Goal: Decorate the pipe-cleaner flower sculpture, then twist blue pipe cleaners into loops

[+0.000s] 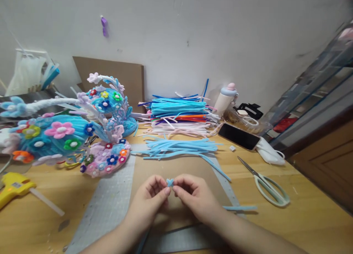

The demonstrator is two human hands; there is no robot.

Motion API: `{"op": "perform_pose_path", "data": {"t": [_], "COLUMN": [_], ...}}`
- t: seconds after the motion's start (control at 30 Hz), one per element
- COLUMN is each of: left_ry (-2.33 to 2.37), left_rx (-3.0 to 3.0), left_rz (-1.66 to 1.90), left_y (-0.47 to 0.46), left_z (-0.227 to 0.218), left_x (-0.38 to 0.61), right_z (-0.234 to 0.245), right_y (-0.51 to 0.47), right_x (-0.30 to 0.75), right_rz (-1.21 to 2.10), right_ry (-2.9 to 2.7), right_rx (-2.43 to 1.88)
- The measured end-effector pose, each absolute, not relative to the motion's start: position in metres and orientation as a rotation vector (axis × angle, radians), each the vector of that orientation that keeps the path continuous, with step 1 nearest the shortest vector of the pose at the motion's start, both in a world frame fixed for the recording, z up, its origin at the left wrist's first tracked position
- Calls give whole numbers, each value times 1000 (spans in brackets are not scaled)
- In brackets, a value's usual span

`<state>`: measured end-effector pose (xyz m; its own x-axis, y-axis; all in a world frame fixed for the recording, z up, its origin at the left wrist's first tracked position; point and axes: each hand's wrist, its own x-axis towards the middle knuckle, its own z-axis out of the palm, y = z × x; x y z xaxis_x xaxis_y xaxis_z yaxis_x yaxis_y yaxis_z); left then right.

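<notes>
Between my two hands is a small light-blue pipe cleaner [170,182], bent into a little looped shape. My left hand [151,197] pinches it from the left with thumb and forefinger. From the right, my right hand [191,195] pinches its other side in the same way. Both hands are just above a brown cardboard sheet [176,167], which lies on a grey cutting mat [102,206]. Beyond the hands is a loose bundle of light-blue pipe cleaners [179,147]. Another light-blue length [239,208] pokes out beside my right forearm.
Pipe-cleaner flower ornaments [60,132] crowd the left, above a yellow glue gun [16,188]. Scissors [267,188] and a phone [238,136] lie on the right. A multicoloured pipe-cleaner stack [179,110] and a bottle [225,99] stand at the back.
</notes>
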<state>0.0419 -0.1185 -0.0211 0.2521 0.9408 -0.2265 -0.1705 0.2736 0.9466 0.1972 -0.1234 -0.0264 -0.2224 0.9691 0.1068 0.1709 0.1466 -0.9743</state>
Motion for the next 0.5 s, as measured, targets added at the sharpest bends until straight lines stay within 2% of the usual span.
{"op": "perform_pose_path", "data": {"t": [0.23,0.5], "left_ry": [986,1024], "left_rx": [956,1090], "left_rz": [937,960], "left_y": [-117,-118], "left_z": [-25,-29], "left_x": [40,37], "right_z": [-27,-24], "right_y": [-123,-123], "right_x": [198,197], "right_rz": [1158,1474], "right_ry": [-1584,-1343], "right_rx": [-1151,-1152]}}
